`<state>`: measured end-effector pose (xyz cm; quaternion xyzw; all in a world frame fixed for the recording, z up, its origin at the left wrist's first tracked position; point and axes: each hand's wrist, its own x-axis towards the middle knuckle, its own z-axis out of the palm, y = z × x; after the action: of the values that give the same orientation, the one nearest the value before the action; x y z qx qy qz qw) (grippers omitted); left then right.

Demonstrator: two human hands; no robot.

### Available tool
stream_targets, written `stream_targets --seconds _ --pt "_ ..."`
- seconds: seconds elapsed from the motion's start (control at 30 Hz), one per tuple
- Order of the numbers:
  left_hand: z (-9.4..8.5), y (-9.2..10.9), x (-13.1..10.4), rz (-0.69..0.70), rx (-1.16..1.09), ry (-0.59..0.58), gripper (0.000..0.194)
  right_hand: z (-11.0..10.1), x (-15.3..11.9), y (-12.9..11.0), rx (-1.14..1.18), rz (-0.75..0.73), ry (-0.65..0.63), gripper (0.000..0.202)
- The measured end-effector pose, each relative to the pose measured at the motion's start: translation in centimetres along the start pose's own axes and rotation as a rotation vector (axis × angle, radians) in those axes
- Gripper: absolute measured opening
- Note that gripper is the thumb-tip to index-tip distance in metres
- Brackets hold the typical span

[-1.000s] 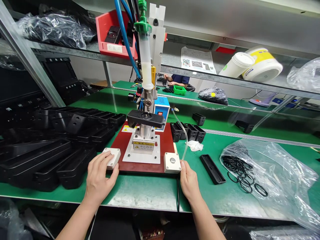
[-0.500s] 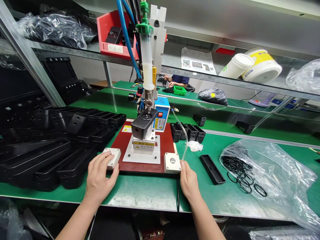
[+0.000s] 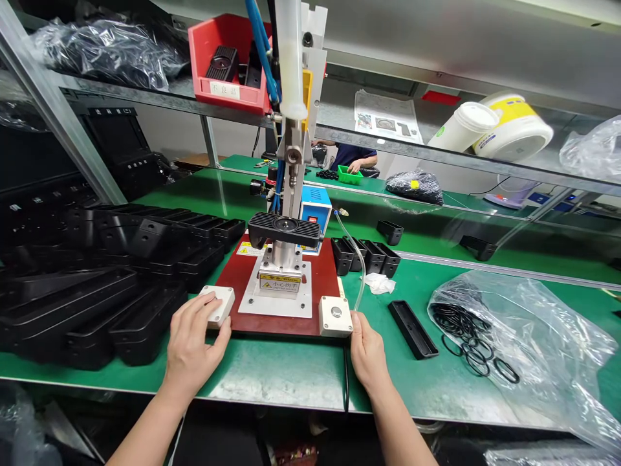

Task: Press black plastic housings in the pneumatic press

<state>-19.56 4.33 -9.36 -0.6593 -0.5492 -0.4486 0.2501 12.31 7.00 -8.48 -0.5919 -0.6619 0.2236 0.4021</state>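
My left hand [image 3: 196,340] rests with spread fingers over the left white button box [image 3: 218,305], holding nothing. At the right white button box [image 3: 335,316], my right hand [image 3: 367,349] lies against the right side, its fingers mostly hidden. Between the boxes stands the dispensing machine, its metal base [image 3: 276,305] on a red board [image 3: 320,278]. A black ribbed part [image 3: 284,229] sits level on top of the fixture, crosswise. Above it, the translucent syringe [image 3: 291,71] and its metal nozzle holder [image 3: 293,155] are raised clear of the part.
Black housings [image 3: 145,317] are heaped at left. One black tray [image 3: 412,329] and a plastic bag [image 3: 543,323] with black rings lie at right. A red bin [image 3: 228,97] sits on the shelf. Another person's hand [image 3: 356,166] shows beyond, at a green basket [image 3: 347,175].
The syringe and nozzle holder have risen off the black part. The part has turned to lie crosswise. Both my hands stay in place; the other person's hand has moved to the green basket.
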Motion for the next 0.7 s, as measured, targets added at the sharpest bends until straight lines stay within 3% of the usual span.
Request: stream_targets --seconds 0.7 --pt "0.10 -0.23 -0.02 -0.003 -0.011 -0.004 0.041 -0.06 0.04 0.09 -0.031 -0.020 0.011 0.047"
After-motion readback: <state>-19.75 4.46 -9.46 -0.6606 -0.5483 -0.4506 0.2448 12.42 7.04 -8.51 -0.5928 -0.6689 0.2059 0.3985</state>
